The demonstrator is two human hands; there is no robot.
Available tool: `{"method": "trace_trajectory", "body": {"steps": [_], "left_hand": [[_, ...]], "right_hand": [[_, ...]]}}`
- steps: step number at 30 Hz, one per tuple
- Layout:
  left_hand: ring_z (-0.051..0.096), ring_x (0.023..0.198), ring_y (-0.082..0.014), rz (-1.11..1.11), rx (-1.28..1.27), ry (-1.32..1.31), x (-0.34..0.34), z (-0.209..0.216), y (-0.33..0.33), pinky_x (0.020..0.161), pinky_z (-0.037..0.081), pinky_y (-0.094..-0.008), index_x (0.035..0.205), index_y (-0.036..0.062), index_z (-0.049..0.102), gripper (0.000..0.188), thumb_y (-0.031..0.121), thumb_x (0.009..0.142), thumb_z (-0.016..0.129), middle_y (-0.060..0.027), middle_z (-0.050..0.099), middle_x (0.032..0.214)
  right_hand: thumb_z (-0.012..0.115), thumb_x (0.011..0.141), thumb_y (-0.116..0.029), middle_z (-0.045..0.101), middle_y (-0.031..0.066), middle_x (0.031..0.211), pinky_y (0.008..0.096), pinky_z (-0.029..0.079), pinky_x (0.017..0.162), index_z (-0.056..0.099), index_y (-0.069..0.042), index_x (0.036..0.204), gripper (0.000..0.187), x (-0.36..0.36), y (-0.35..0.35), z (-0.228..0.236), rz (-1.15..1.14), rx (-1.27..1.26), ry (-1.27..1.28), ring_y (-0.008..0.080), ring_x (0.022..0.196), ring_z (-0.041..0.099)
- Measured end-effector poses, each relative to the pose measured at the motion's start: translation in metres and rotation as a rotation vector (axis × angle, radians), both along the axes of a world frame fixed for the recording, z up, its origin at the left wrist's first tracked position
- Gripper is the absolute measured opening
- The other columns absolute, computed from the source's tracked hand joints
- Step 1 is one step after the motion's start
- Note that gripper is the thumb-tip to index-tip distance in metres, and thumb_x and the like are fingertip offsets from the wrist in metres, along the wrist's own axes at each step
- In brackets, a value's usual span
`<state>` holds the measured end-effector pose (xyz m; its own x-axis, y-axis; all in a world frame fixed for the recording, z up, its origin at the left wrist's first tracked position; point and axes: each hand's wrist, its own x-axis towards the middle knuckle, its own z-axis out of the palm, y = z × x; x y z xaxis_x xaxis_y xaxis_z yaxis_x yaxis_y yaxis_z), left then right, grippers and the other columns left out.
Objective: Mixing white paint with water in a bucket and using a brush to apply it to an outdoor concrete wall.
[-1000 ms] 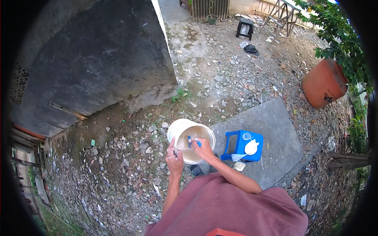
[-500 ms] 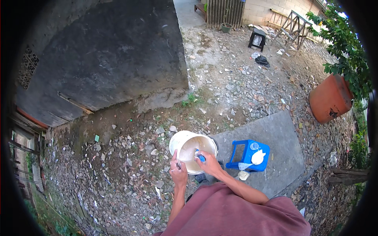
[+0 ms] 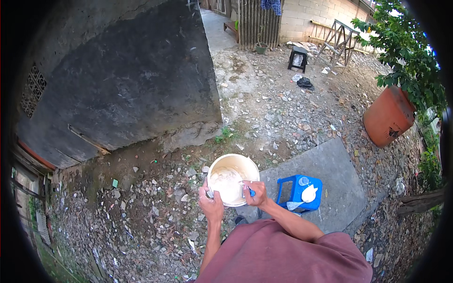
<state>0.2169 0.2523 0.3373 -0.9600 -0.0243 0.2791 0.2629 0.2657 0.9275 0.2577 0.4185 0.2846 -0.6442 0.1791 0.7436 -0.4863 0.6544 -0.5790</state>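
A white bucket point(image 3: 247, 165) is in front of me, its round mouth turned up toward my view. Pale, wet, creamy material point(image 3: 225, 181) coats its inside. My left hand point(image 3: 210, 203) is closed on the bucket's near-left rim. At the near-right rim, my right hand point(image 3: 257, 194) is closed round a small tool with a blue handle point(image 3: 252, 193). The tool's working end is too small to make out. On the right stands a blue plastic stool point(image 3: 299, 183), bearing a white lump in clear plastic point(image 3: 309, 194) and a small clear cup point(image 3: 303, 181).
A concrete slab point(image 3: 335, 165) lies under the stool, with stony ground point(image 3: 155, 207) around it. The dark wall point(image 3: 127, 85) rises at the far left. An orange tank point(image 3: 389, 117) and a tree point(image 3: 408, 66) stand right. Further back are a black stool point(image 3: 297, 58) and a trestle point(image 3: 337, 42).
The bucket's mouth has turned more toward my view, showing more of its inside. My right hand with the blue-handled tool has moved from inside the mouth to the right rim.
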Motion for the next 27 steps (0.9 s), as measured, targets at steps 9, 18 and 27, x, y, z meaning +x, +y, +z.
{"method": "trace_trajectory", "body": {"steps": [9, 18, 27], "left_hand": [[0.065, 0.087, -0.0279, -0.056, 0.189, -0.199, -0.010, 0.013, -0.010, 0.069, 0.054, -0.0347, 0.085, -0.0011, 0.040, 0.019, -0.006, 0.075, 0.055, -0.0261, 0.058, 0.119], [0.062, 0.081, -0.0189, -0.315, 0.182, -0.159, -0.005, 0.017, -0.029, 0.067, 0.054, -0.0306, 0.108, -0.0021, 0.044, 0.041, 0.007, 0.077, 0.069, -0.0242, 0.055, 0.120], [0.042, 0.125, -0.0336, -0.381, -0.116, 0.167, 0.007, 0.021, -0.028, 0.104, 0.036, -0.0439, 0.140, 0.0020, 0.031, 0.105, 0.031, 0.057, 0.088, -0.0228, 0.039, 0.140]], "right_hand": [[0.055, 0.078, 0.003, 0.060, 0.0071, 0.054, 0.0289, 0.046, 0.045, 0.062, 0.004, 0.087, 0.012, -0.006, 0.005, 0.045, -0.010, -0.033, 0.240, 0.0176, 0.043, 0.059], [0.050, 0.085, 0.000, 0.057, 0.0070, 0.051, 0.0269, 0.044, 0.041, 0.057, 0.003, 0.095, 0.012, -0.004, 0.013, 0.058, -0.007, -0.077, 0.318, 0.0128, 0.041, 0.056], [0.048, 0.088, 0.000, 0.057, 0.0070, 0.054, 0.0264, 0.042, 0.039, 0.054, 0.002, 0.101, 0.015, 0.004, 0.014, 0.063, -0.043, -0.153, 0.346, 0.0117, 0.039, 0.053]]}}
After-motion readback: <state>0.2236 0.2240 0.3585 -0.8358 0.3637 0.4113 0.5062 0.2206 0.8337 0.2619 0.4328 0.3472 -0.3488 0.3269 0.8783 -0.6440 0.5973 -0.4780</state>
